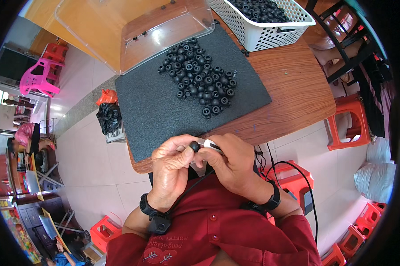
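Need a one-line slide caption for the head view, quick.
Left hand presses a black ear tip onto a white earbud held by the right hand, above a foam mat.

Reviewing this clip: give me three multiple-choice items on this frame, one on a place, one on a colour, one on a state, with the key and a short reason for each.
1. Where does the loose pile of small black round parts lie?
A. on the dark foam mat
B. on the floor
C. in the clear bin

2. What colour is the perforated basket?
A. red
B. white
C. blue

3. How do the hands stand?
A. both flat on the table
B. one hanging at the side
C. both raised together, pinching small pieces

Key: 1 A, the pile sits on the dark foam mat. 2 B, its walls are white. 3 C, the left hand pinches a black round part against a white piece in the right hand.
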Motion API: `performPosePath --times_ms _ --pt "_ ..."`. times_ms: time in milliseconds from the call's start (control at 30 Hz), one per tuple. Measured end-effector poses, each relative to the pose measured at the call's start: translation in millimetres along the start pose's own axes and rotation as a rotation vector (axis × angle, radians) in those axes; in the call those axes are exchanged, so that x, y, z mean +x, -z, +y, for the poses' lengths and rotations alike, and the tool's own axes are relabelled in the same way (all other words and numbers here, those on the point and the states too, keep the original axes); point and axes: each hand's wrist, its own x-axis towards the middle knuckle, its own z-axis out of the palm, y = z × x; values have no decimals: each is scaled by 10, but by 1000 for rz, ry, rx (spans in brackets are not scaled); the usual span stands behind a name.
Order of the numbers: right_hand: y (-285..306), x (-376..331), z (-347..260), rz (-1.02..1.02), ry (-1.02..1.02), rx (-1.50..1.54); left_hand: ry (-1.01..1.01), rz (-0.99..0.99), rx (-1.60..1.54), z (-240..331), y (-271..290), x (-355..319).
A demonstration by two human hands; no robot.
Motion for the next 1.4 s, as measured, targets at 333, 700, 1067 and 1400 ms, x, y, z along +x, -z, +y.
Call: performPosePath --times_ms 333,700,1067,1400 --pt "9 -22 -105 -45 -461 552 -4 -71 50 -19 43 12" --pt "1 -50 -84 -51 -473 553 -2 -54 77 -16 26 8" --pt "97 -76 -109 -70 -427 423 131 -2 214 383 -67 215" --pt "106 -56 22 -74 -368 386 9 -317 404 1088 -803 2112"
